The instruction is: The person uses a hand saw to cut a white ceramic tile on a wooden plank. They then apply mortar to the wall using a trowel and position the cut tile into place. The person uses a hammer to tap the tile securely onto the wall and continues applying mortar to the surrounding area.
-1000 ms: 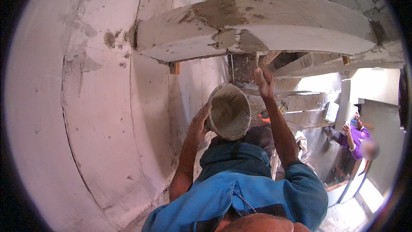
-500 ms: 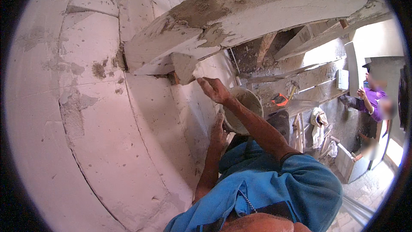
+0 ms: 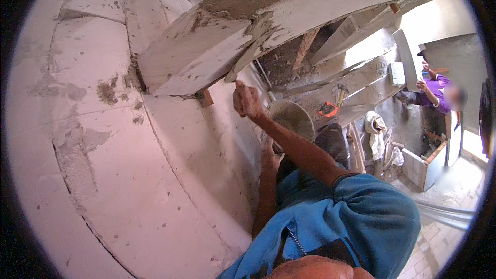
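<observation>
My right hand (image 3: 247, 101) is closed around the handle of a trowel (image 3: 233, 74), raised at the lower edge of a pale masonry beam (image 3: 206, 64). Its blade shows nearly edge-on, close against the joint between two blocks, where grey mortar (image 3: 254, 46) is smeared. Below the right forearm, a round mortar bucket (image 3: 302, 119) is tilted near my body. My left hand (image 3: 268, 151) grips the bucket's side; its fingers are partly hidden. What lies inside the bucket is hard to make out.
A pale block wall (image 3: 103, 139) fills the left side. Under the beam's end is a small orange-brown piece (image 3: 206, 98). To the right are an orange-handled saw (image 3: 328, 108), a hammer (image 3: 341, 93) and wooden planks (image 3: 356, 95). Farther off, a person in purple (image 3: 439, 90) handles a pale panel.
The trowel has turned from showing its broad blade to nearly edge-on and moved up and right along the beam's underside. My left hand stays at the bucket. The whole view has shifted slightly.
</observation>
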Demonstrator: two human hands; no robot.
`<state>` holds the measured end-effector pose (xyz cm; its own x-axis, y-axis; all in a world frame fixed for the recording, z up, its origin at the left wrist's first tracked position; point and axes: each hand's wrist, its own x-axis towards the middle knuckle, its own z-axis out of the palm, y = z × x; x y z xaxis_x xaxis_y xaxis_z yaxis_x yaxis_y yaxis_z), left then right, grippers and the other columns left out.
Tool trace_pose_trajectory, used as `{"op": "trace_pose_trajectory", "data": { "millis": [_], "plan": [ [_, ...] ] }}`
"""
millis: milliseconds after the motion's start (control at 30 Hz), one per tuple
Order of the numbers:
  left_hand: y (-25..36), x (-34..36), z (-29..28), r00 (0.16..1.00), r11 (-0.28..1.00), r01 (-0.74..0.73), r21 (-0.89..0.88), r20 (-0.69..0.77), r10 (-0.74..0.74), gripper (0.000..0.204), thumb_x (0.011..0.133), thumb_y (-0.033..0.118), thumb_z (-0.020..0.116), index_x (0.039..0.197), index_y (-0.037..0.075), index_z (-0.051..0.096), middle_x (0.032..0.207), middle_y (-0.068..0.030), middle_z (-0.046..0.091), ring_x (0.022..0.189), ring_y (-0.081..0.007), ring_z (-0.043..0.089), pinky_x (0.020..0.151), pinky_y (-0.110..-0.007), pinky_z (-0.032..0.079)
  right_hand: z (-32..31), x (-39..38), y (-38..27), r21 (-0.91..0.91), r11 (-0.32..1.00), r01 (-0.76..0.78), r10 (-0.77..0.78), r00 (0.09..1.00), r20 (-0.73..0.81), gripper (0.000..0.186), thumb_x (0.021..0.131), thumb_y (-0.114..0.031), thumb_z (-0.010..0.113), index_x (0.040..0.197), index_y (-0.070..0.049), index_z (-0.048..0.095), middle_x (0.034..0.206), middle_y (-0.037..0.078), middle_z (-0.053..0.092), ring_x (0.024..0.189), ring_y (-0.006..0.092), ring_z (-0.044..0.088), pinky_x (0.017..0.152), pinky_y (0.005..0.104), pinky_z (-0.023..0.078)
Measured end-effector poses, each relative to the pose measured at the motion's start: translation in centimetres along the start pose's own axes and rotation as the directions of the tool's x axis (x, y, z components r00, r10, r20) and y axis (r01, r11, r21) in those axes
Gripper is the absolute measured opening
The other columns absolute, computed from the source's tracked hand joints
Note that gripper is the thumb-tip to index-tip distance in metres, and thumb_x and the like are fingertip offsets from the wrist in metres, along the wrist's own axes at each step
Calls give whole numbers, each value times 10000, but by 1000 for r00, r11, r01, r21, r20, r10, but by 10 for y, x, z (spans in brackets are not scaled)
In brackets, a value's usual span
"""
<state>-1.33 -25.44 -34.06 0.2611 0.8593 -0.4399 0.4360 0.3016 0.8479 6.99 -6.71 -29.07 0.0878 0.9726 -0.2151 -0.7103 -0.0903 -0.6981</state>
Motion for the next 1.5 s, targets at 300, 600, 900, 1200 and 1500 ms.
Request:
{"op": "trace_pose_trajectory", "data": {
  "millis": [300,600,900,1200,1500],
  "plan": [
    [-44,1,12,957,884,-252,394,-37,289,777,736,-51,729,1435,-6,391,1412,-294,429,1316,-445,425,1108,-449,365,-39,-39,-11,-197,977,-79,74,997,-33,567,1000,-498,488,597,-101,456,490,-12,401,409,98,363,399,294,266],
    [-63,-5,13,994,956,-109,272,41,102,787,762,2,734,1454,-10,358,1443,-289,400,1351,-443,385,1121,-450,345,-22,2,14,-163,981,-101,82,989,-119,598,997,-553,454,601,-105,448,500,-13,393,411,116,363,401,298,276],
    [-67,-8,12,986,923,-154,353,2,164,839,791,143,779,1490,40,327,1513,-224,347,1386,-389,359,1119,-450,344,-75,-14,4,-304,953,17,-65,987,-149,548,1005,-493,467,627,-96,470,508,-39,399,415,105,369,414,296,281],
    [-13,-4,10,905,613,352,-707,90,-415,739,935,541,590,1504,134,349,1515,-89,365,1365,-296,377,1097,-481,344,-99,24,42,-677,719,-156,97,988,-124,531,1002,-495,500,783,-18,573,593,10,486,526,133,475,505,329,397],
    [-58,-4,24,921,667,270,-694,-15,-389,731,931,528,605,1498,126,379,1500,-99,403,1353,-276,390,1089,-513,323,-112,-7,-11,-872,39,488,-86,871,484,328,948,-291,605,1190,-71,578,1090,172,613,1028,365,604,814,467,525]
  ]
}}
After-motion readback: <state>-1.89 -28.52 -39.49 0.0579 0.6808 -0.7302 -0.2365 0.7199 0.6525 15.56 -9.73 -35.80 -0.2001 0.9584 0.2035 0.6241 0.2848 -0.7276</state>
